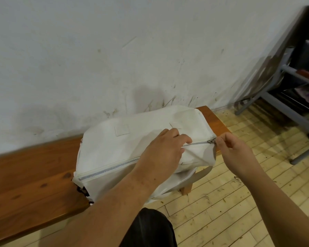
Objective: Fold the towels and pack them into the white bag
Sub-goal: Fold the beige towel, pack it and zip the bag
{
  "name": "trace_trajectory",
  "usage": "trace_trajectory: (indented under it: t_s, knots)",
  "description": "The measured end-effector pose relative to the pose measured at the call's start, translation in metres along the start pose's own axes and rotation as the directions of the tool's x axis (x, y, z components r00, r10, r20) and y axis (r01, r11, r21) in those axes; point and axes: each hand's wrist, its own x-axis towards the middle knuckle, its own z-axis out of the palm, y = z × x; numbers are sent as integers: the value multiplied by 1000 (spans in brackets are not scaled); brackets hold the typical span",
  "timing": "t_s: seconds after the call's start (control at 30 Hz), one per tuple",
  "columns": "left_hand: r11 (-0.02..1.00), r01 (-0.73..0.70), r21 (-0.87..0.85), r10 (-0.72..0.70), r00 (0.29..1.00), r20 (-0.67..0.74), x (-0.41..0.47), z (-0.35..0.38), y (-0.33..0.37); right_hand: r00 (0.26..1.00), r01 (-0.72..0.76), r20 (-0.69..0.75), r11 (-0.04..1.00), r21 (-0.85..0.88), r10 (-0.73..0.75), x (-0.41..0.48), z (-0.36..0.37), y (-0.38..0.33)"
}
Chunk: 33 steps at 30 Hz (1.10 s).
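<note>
The white bag (118,147) lies on the right end of a wooden bench (30,173), its grey zipper (107,169) running along the near top edge and closed along its visible length. My left hand (163,150) grips the bag's fabric beside the zipper line. My right hand (234,150) pinches the zipper pull (211,140) at the bag's right end. No towel shows outside the bag; a dark bit of something pokes out at the bag's lower left corner (82,191).
The bench stands against a stained white wall (114,59). A grey metal rack (292,97) with dark items stands at the right on the pale tiled floor (230,202). The bag's strap (202,172) hangs over the bench's front edge.
</note>
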Motion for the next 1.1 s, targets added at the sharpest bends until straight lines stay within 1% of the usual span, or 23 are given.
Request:
trace_trajectory:
  t_s: [0.03, 0.1, 0.17, 0.27, 0.33, 0.37, 0.43, 0.53, 0.63, 0.7, 0.77, 0.8, 0.87, 0.93, 1.0, 1.07, 1.1]
  knots:
    - [1000, 2, -3, -2, 1000, 2, 0, 0, 0, 1000, 21, -16, 999, -29, -21, -1, 0, 0]
    - [1000, 8, -13, -8, 1000, -1, 0, 0, 0, 998, 58, -8, 998, -19, -58, -1, -1, 0]
    - [1000, 7, -15, -7, 1000, -3, 0, 1, 0, 995, 73, 61, 997, 34, -75, 0, 0, 2]
    - [1000, 7, -3, -7, 1000, 10, 0, 3, 1, 977, 63, 202, 997, 53, -72, 1, 4, 5]
    - [1000, 5, -3, -5, 1000, 11, -1, 3, 1, 967, 36, 245, 992, 118, -64, 2, 3, 9]
    - [1000, 6, -3, -6, 1000, 13, -1, 3, 1, 970, 18, 237, 986, 167, -58, 3, 1, 11]
    - [1000, 13, -6, -12, 1000, 13, -2, 2, 2, 985, -18, 174, 970, 241, -24, 2, -4, 16]
    - [1000, 12, -9, -12, 1000, 15, -2, 2, 3, 997, -53, 71, 966, 253, 36, 2, -3, 21]
    - [1000, 10, -4, -10, 1000, 11, -2, -2, 2, 982, -150, -73, 953, 263, 175, 12, 0, 32]
    - [1000, -3, 0, 3, 1000, 12, -3, -2, 2, 969, -189, -126, 968, 166, 211, 20, 3, 43]
    - [1000, -22, 13, 22, 999, 32, -6, 1, 4, 969, -198, -152, 980, 5, 197, 24, 12, 49]
    - [999, -30, 22, 29, 999, 42, -7, 4, 6, 966, -203, -172, 978, -46, 192, 25, 18, 49]
    - [999, -30, 37, 29, 998, 47, -9, 7, 6, 956, -217, -217, 974, -59, 200, 26, 29, 46]
    - [1000, -1, 29, 0, 999, 33, -10, 3, 4, 932, -268, -254, 964, -2, 258, 22, 34, 43]
    - [999, 25, 23, -26, 999, 30, -13, -7, 0, 898, -309, -289, 943, 126, 333, 14, 36, 38]
    - [998, 51, 36, -52, 998, 35, -20, -21, -3, 877, -310, -300, 919, 243, 375, 2, 34, 23]
    - [996, 74, 42, -75, 997, 36, -25, -29, -3, 885, -284, -294, 919, 273, 361, -5, 32, 13]
